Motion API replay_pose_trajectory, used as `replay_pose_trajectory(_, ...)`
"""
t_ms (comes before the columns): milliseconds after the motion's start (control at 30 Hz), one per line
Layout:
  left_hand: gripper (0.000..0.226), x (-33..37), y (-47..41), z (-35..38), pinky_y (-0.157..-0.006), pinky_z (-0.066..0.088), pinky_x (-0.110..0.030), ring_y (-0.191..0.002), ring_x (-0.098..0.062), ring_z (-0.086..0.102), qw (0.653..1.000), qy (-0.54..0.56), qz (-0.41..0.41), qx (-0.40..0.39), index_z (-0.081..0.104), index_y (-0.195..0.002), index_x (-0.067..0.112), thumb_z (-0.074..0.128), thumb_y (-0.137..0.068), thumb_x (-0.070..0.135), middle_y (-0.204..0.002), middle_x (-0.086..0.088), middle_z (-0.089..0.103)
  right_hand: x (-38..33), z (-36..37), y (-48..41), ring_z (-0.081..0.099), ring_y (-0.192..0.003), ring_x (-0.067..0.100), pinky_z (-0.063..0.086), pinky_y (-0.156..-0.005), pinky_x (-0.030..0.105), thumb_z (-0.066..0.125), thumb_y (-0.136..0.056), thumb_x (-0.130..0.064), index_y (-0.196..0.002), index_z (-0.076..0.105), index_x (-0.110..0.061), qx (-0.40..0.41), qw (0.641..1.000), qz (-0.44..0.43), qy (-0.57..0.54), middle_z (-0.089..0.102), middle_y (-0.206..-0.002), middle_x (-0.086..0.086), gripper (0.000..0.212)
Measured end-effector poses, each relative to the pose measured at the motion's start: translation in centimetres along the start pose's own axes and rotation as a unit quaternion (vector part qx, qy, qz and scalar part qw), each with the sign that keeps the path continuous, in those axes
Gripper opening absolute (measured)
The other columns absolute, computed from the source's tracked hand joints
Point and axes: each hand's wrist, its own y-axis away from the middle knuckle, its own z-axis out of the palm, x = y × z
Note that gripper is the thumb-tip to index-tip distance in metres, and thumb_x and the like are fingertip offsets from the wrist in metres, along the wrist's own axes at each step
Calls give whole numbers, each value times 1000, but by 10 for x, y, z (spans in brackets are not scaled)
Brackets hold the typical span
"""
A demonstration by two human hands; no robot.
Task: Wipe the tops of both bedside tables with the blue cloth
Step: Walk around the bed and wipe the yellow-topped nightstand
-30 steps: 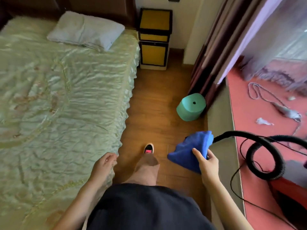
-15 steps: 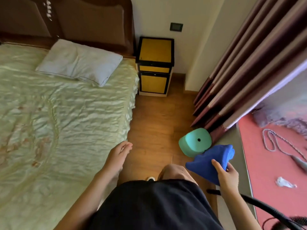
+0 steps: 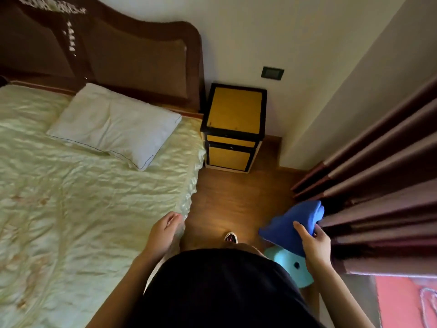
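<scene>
Up front, the bunched blue cloth (image 3: 292,224) sat gripped in the right hand (image 3: 315,245), well short of the yellow black-framed bedside table (image 3: 234,112), while the left hand (image 3: 164,230) hung loosely curled, empty.

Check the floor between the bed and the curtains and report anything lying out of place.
One thing: a mint-green stool lies tipped on its side on the wooden floor, right by the person's feet and below the blue cloth in the right hand. The bedside table stands upright, its top bare.
</scene>
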Motion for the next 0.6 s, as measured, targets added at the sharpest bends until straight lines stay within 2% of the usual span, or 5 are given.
replay_pose_trajectory(167, 19, 48, -76, -16, -91, 49, -49, -93, -33, 66, 999, 1, -34, 25, 67, -81, 22, 54, -91, 32, -90, -12, 71, -91, 54, -65, 64, -74, 24, 50, -68, 35, 72, -84, -20, -88, 64, -12, -31, 999, -25, -5, 68, -81, 7, 12)
replay_pose_trajectory(300, 25, 87, -137, -20, -87, 49, -45, -89, -27, 67, 999, -7, -41, 11, 66, -84, 22, 50, -86, 41, -92, -8, 71, -141, 98, -111, 65, -79, 19, 52, -73, 35, 72, -85, -22, -97, 64, -14, -45, 999, -20, -20, 68, -86, 0, 16)
replay_pose_trajectory(400, 21, 111, -193, -21, -85, 49, -42, -87, -21, 67, 999, -17, -37, -11, 66, -86, 23, 51, -92, 36, -91, -3, 71, -163, 131, -145, 65, -79, 19, 53, -76, 39, 72, -85, -21, -96, 63, -16, -43, 999, -11, -23, 67, -86, -2, 16)
replay_pose_trajectory(500, 25, 141, -249, -26, -82, 48, -41, -85, -18, 66, 998, -36, -10, -44, 65, -84, 25, 49, -87, 44, -89, -1, 70, -179, 160, -172, 65, -82, 24, 54, -79, 43, 72, -85, -21, -99, 63, -16, -21, 1000, 4, -21, 67, -88, 0, 18)
replay_pose_trajectory(600, 33, 170, -305, -35, -86, 49, -43, -87, -20, 66, 995, -61, 14, -76, 65, -87, 26, 44, -82, 51, -89, 3, 70, -193, 181, -197, 65, -87, 29, 54, -83, 45, 73, -85, -21, -104, 63, -13, 11, 999, 31, -14, 68, -98, 10, 23)
